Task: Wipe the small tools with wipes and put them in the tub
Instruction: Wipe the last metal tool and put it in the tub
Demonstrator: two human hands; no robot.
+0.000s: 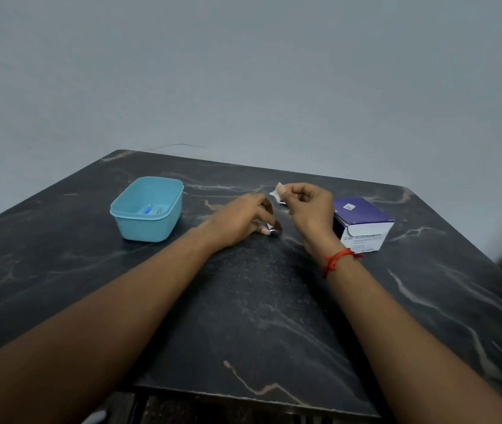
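At the middle of the dark marble table (243, 301), the left hand (237, 221) rests low, fingers curled, its thumb and fingertips pinching a small shiny tool (272, 230) at the surface; what kind of tool I cannot tell. Just beside it, the right hand (308, 206) is raised, thumb and forefinger pinching a small white wipe (276, 191), the other fingers curled in. The teal tub (139, 228) stands well to the left with a blue item (146, 209) inside; a purple box (363, 218) sits behind the right hand. The step in hand looks like wiping this tool. Next the wipe must meet the metal, and then the tool goes left into the tub.
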